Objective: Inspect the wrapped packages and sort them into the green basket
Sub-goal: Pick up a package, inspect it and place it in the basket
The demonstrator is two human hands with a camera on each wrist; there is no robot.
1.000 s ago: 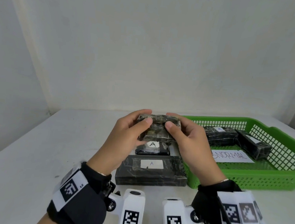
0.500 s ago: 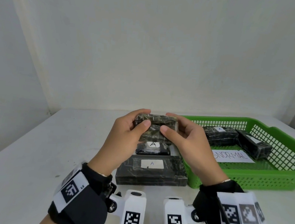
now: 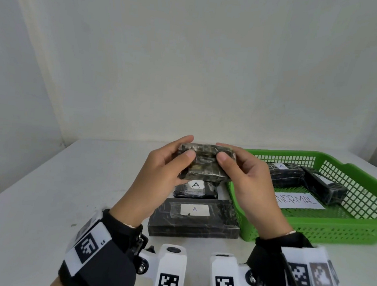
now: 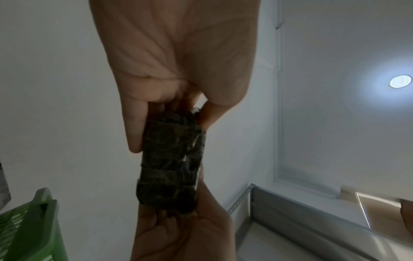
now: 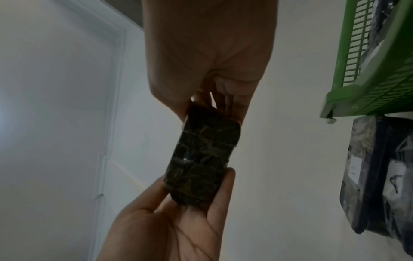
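Note:
A small package (image 3: pixel 206 166) wrapped in dark film is held up over the table, between both hands. My left hand (image 3: pixel 186 146) grips its left end, thumb on the near face and fingers behind. My right hand (image 3: pixel 224 150) grips the right end the same way. In the left wrist view the package (image 4: pixel 172 164) hangs between my left hand (image 4: pixel 170 113) and the right palm below. The right wrist view shows the package (image 5: pixel 203 159) the same way. The green basket (image 3: pixel 334 228) stands to the right and holds two wrapped packages (image 3: pixel 285 174) (image 3: pixel 323 189).
Below my hands on the white table lie a small package labelled A (image 3: pixel 196 189) and a large flat package labelled A (image 3: pixel 194 220), close to the basket's left wall. A paper sheet reading NORMAL (image 3: pixel 298 200) lies in the basket. A white wall stands behind.
Both hands still hold the package at about the same height. The thumbs have shifted slightly on its near face and the package has turned a little.

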